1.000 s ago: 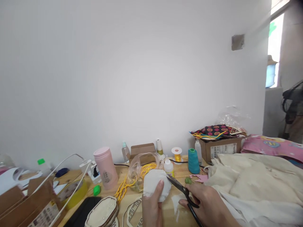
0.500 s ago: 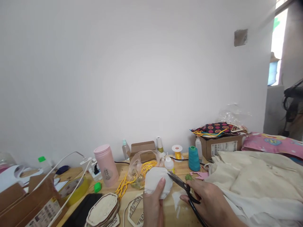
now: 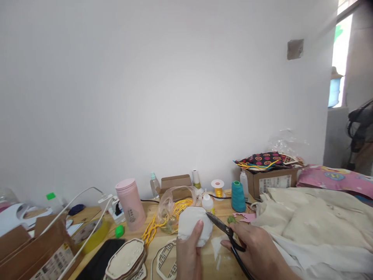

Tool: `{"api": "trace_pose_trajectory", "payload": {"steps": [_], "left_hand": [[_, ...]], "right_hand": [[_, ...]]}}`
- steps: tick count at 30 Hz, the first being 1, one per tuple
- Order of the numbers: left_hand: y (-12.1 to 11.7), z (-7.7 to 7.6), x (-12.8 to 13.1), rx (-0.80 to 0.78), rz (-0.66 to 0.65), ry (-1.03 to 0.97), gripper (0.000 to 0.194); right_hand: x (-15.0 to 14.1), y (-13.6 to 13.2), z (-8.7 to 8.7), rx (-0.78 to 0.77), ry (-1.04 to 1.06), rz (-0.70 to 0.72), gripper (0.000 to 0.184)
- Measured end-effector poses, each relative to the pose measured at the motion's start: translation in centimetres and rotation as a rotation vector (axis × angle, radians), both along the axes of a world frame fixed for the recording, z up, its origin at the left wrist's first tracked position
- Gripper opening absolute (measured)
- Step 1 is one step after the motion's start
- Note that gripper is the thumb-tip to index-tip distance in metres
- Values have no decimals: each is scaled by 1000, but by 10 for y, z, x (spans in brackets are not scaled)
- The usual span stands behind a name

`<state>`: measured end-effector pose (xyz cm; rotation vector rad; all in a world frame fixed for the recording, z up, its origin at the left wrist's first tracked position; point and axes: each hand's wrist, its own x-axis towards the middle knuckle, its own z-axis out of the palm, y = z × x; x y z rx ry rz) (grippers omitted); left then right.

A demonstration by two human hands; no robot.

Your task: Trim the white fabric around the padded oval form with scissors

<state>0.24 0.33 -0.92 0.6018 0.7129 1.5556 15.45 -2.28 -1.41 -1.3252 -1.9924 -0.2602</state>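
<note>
My left hand (image 3: pixel 189 254) grips a white fabric-covered piece (image 3: pixel 194 228) and holds it upright above the wooden table (image 3: pixel 224 208), thumb pressed on its front. My right hand (image 3: pixel 256 251) is closed round the handles of black scissors (image 3: pixel 225 231). The scissor blades point up and left, and their tips touch the right edge of the white piece. White fabric scraps (image 3: pixel 216 247) lie on the table just below the blades.
A stack of wooden frames (image 3: pixel 126 259) and a cut-out frame (image 3: pixel 164 260) lie at the near edge. Behind stand a pink tumbler (image 3: pixel 130 204), a bag of yellow cord (image 3: pixel 175 210), a glue bottle (image 3: pixel 208 203), a teal thread cone (image 3: pixel 238 196) and cardboard boxes (image 3: pixel 272 181). Cream cloth (image 3: pixel 314 229) fills the right.
The view shifted slightly. Both hands hold nearly the same pose; the scissor tips stay at the right edge of the white piece.
</note>
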Motion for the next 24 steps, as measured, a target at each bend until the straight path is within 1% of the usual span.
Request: {"api": "trace_pose_trajectory", "payload": {"steps": [3, 7, 9, 10, 13, 16, 17, 19, 20, 21, 24], "left_hand": [[0, 0, 0, -29, 7, -26, 41], [0, -1, 2, -36, 19, -49, 42], [1, -3, 2, -47, 17, -71, 40], [2, -4, 3, -57, 18, -81, 40], [5, -6, 2, -74, 18, -107, 41], [6, -6, 2, -77, 24, -123, 45], [5, -5, 3, -74, 25, -117, 46], [3, -4, 3, -38, 18, -54, 45], [1, -4, 4, -2, 11, 20, 42], [0, -3, 4, 53, 7, 138, 37], [0, -2, 1, 259, 11, 555, 23]], "right_hand": [[0, 1, -2, 36, -26, -4, 8], [-1, 2, -5, 122, -106, -50, 7], [0, 4, -7, 132, -96, -57, 9], [1, 6, -9, 116, -57, -56, 11], [8, 13, -11, 10, 157, -32, 19], [10, 19, -11, -142, 420, 45, 24], [9, 19, -10, -215, 528, 85, 25], [1, 19, -11, -425, 827, 185, 31], [-3, 18, -11, -533, 977, 231, 37], [-8, 16, -12, -634, 1125, 278, 42], [-18, 10, -12, -791, 1413, 384, 51]]}}
